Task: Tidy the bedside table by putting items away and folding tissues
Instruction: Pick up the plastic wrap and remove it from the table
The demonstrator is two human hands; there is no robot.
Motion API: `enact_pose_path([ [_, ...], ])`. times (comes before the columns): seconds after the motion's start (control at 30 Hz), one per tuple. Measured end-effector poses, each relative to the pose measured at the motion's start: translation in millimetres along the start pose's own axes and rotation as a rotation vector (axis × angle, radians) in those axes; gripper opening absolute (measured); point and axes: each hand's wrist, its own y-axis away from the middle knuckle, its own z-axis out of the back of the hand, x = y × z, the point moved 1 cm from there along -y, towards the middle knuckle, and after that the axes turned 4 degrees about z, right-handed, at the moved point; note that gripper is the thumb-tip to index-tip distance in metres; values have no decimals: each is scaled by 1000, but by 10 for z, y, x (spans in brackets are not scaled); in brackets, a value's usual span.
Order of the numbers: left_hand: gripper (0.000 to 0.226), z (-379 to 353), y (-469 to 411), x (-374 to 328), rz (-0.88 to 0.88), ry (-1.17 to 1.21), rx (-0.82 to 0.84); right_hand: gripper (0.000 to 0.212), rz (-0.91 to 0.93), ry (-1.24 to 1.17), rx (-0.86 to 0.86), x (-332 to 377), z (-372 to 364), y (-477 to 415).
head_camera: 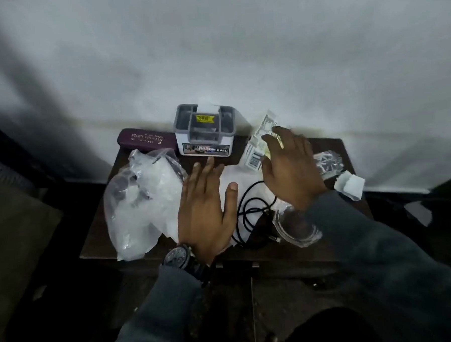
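Dark wood bedside table (100,240) against white wall, cluttered. Left hand (205,208) flat, fingers spread wide, palm down on white tissue (228,176) at centre; holding nothing. Watch (178,257) on left wrist, grey sleeve. Right hand (289,165) open, fingers loosely spread, over lower part of a printed packet (259,140) at back right; fingertips on or just above it, grip can't tell. Grey/white organiser box (204,131) at back centre, w/ yellow sticker, white paper sticking up from top. Maroon case (145,141) just left of box, at wall. Crumpled clear plastic bag (142,201) on left side, beside left hand. Black cable (250,211) looped btwn hands, partly on tissue. Clear glass ashtray-like dish (296,230) at front right, under right forearm. Folded tissue (350,186) at right edge, next to clear plastic item (327,163).
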Motion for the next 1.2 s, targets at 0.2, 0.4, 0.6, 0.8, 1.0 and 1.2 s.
enact_pose_path([
  [0.2,52,2,-113,-9,-11,78,5,79,295,201,403,-94,-51,-824],
  [0.4,52,5,-147,-64,2,80,30,51,482,402,424,-179,-182,-1090],
  [0.6,49,64,-163,-120,68,140,42,54,497,319,457,-206,-235,-972],
  [0.8,44,126,-153,-148,102,166,20,40,496,344,469,-198,-116,-898],
  [1.0,53,173,-153,-194,132,201,79,36,504,335,296,-284,119,-830],
  [1.2,60,203,-179,-273,296,495,105,18,226,160,-29,-347,715,-533],
])
